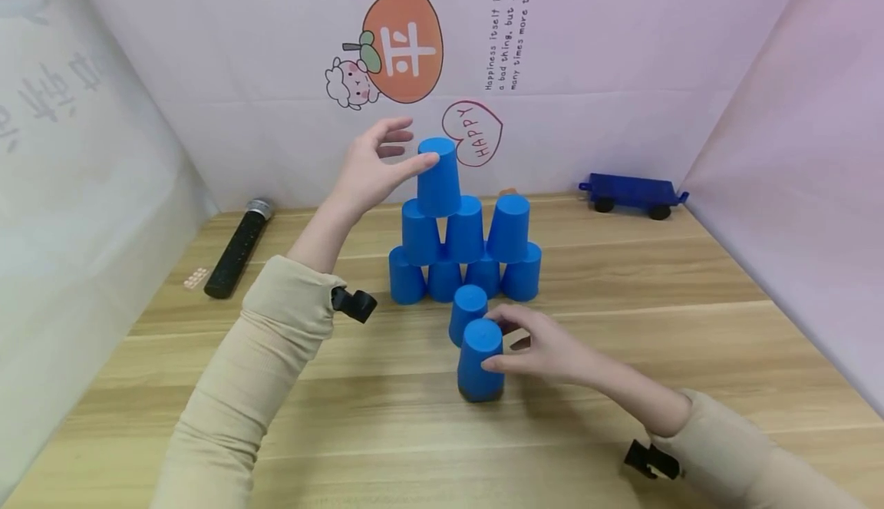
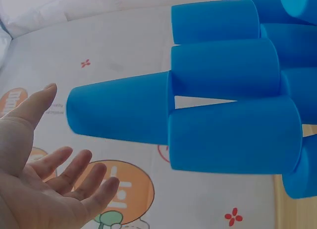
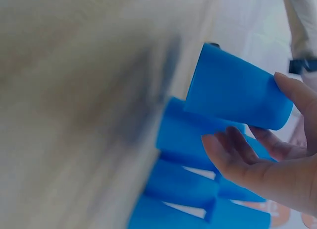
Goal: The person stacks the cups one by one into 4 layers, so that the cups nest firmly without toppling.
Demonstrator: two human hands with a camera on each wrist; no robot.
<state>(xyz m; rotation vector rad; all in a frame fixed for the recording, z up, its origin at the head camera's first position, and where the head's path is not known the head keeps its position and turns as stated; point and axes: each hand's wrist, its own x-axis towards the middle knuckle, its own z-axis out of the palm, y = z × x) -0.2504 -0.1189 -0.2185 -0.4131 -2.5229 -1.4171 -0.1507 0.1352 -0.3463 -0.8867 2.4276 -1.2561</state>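
Observation:
Upside-down blue cups form a stepped stack. The top cup [image 1: 440,183] stands across two cups of the three-cup middle row, above a bottom row [image 1: 407,277] of several. My left hand [image 1: 373,167] is beside the top cup with fingers spread; the left wrist view shows a gap between hand [image 2: 54,174] and cup [image 2: 121,107]. In front of the stack, my right hand [image 1: 542,344] pinches a blue cup [image 1: 481,363] between thumb and fingers near its closed end. Another blue cup [image 1: 468,313] stands just behind it. Whether the held cup touches the table cannot be told.
A black microphone [image 1: 238,252] lies on the wooden table [image 1: 359,447] at the left, beside a small pinkish sheet [image 1: 196,278]. A blue toy wagon [image 1: 634,193] stands at the back right. Printed white cloth [image 1: 276,56] encloses the back and sides.

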